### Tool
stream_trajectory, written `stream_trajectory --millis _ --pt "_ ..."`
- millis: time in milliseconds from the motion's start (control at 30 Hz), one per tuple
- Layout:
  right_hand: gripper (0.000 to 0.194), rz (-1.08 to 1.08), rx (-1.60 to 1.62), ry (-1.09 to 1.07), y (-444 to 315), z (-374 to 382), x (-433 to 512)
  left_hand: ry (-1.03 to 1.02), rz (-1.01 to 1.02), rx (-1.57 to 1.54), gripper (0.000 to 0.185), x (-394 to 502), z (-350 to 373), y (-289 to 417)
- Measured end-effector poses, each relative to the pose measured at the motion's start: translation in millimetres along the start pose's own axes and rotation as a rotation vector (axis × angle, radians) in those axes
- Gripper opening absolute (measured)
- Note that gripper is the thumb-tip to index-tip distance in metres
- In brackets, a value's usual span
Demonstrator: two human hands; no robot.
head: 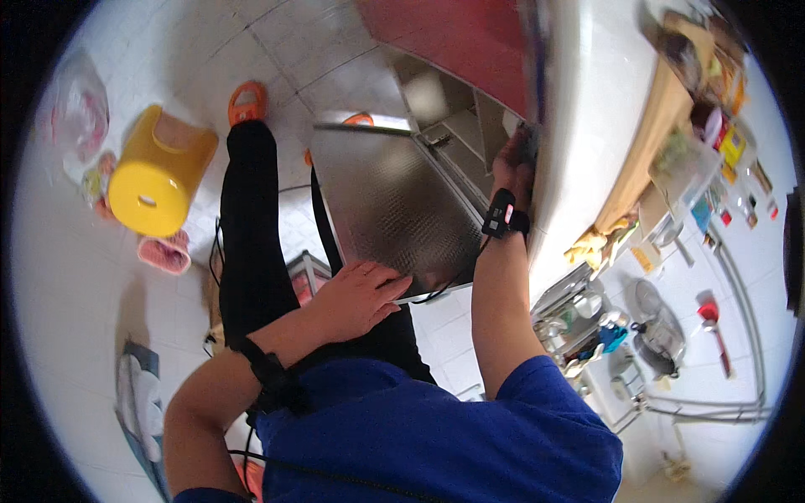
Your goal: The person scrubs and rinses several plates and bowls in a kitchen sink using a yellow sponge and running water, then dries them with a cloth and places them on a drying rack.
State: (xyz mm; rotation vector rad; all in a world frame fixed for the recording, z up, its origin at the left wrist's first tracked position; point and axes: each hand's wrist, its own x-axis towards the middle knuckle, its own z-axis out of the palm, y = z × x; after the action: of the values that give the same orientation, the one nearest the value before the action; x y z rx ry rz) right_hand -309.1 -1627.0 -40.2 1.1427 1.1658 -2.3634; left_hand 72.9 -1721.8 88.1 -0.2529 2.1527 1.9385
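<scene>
A silvery cabinet door (393,201) with a textured, reflective face stands swung out in front of my legs. My left hand (358,298) lies at its near edge, with loosely spread fingers touching the panel. Behind the door, the cabinet interior (462,129) shows pale shelves or panels. My right hand (512,160) reaches to the far side, close against the cabinet front under the white countertop (585,126). Its fingers are partly hidden and blurred beside something greyish, so I cannot tell whether they hold it. Both wrists wear black bands.
A red cabinet panel (459,50) is beyond the opening. On the left stand a yellow plastic stool (151,182) and a pink container (166,251). A wooden board (641,151), bottles and food packs crowd the counter. A dish rack (575,311) with utensils stands nearer me.
</scene>
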Motion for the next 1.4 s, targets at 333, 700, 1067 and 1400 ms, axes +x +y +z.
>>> stream_trajectory --millis 333,700,1067,1400 --pt "0.031 -0.089 -1.152 -0.337 45.5 -45.7 -82.7 -0.039 0.036 0.154 0.039 15.9 -25.2 2.9" --pt "0.025 -1.193 -1.354 -0.324 -143.3 -0.3 -258.0 0.379 -0.167 0.571 0.054 80.9 -91.1 66.7" --pt "0.057 -1.19 -1.858 -0.08 -208.6 -145.3 -193.3 0.194 -0.254 0.735 0.048 35.1 -113.3 145.2" --pt "0.06 -1.155 -1.895 -0.206 -220.9 -75.9 -188.7 0.232 -0.21 0.589 0.041 74.8 -85.9 189.0"
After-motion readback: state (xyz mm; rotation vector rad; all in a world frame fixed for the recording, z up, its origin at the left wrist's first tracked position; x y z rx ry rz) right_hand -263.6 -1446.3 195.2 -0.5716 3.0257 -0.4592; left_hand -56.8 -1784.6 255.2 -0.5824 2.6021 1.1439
